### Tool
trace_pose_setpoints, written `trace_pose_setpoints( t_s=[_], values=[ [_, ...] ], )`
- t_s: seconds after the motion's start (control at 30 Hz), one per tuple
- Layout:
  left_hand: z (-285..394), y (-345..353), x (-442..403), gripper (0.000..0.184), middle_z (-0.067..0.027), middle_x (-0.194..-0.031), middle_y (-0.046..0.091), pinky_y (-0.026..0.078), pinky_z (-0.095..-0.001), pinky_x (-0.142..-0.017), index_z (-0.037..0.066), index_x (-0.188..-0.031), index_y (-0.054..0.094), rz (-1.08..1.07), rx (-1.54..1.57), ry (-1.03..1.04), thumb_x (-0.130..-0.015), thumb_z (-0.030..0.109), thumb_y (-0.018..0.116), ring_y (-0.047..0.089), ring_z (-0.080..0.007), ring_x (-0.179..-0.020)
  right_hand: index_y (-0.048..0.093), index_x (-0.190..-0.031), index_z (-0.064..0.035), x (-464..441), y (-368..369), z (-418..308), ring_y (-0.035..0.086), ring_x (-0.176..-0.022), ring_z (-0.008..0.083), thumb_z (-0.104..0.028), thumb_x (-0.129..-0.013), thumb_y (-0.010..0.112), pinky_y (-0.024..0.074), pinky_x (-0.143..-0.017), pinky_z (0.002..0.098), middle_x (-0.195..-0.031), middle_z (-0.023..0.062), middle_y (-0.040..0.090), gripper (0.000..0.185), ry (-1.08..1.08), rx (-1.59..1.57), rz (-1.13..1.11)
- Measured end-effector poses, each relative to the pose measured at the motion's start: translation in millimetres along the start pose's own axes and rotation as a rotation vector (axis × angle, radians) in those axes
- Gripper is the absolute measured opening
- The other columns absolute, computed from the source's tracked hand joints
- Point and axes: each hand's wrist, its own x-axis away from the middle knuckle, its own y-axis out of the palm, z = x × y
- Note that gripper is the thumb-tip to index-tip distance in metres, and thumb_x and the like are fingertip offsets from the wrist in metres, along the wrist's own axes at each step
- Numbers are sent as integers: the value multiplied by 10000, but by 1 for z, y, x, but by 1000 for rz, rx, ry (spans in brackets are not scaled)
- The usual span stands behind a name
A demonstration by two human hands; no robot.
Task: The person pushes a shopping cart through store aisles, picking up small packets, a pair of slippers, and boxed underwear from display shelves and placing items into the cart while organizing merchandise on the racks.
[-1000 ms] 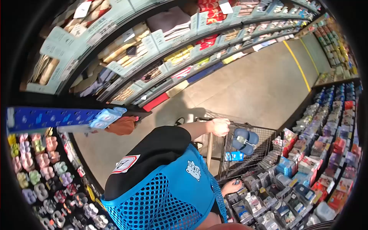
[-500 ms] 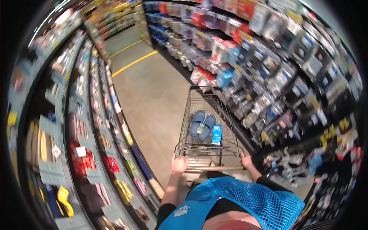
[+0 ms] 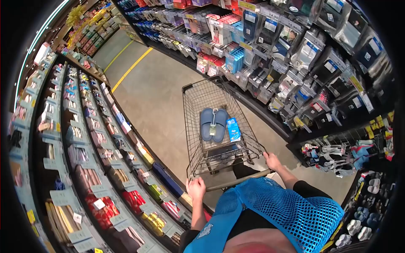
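Observation:
A wire shopping cart [image 3: 192, 141] stands in front of me, tilted to the left in the head view. My left hand [image 3: 196, 188] is closed around the left end of its handle [image 3: 236, 180]. At the right end of the handle, my right hand [image 3: 272, 161] is closed too, with its fingers near the basket's corner. Inside the basket lies a pair of dark blue slide sandals [image 3: 206, 125], joined by a white hanger with a tag. Beside them on the right is a small blue and white box [image 3: 233, 130].
Shelves of folded, packed goods [image 3: 90, 175] line the left side. On the right, a tall rack [image 3: 310, 52] holds hanging packages with price labels. Socks [image 3: 333, 152] hang lower right, above several pairs of shoes [image 3: 363, 213]. Yellow lines [image 3: 131, 69] cross the aisle floor ahead.
The cart has turned slightly, its front swinging to the left relative to my body. The right-hand rack looks nearer and sharper. Both hands stay on the handle.

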Motion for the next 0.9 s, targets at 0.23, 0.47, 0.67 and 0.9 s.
trace_pose_setpoints(
  t_s=[0.23,0.47,0.67,0.9],
  values=[
    [7,-4,-29,339,-101,-535,569,310,-403,-982,56,-601,609,-73,1,-50,-843,260,489,577,-260,-572,539,-993,49,-61,-20,-55,574,-897,395,-452,-895,390,438,-772,437,-912,256,602,532,-207,40,9],
    [9,5,-78,384,-118,-613,618,227,-450,-1022,61,-671,659,-109,-140,-1,-850,323,442,607,-264,-648,582,-962,25,-144,-38,-139,570,-918,402,-444,-888,387,439,-819,443,-949,262,599,513,-188,115,-163],
    [9,10,-138,421,-188,-648,607,416,-448,-801,40,-641,615,-87,-195,-201,-854,349,423,589,-352,-632,533,-1060,-29,-193,-23,-217,565,-904,365,-333,-853,511,441,-824,431,-965,173,585,369,-460,27,422],
    [-23,8,-230,474,-201,-714,622,465,-458,-665,49,-743,635,-197,-115,-474,-866,425,374,605,-378,-717,472,-1163,-72,-229,-10,-251,446,-1111,321,-294,-878,469,361,-945,398,-1169,157,481,361,-663,-88,342]
  ],
)
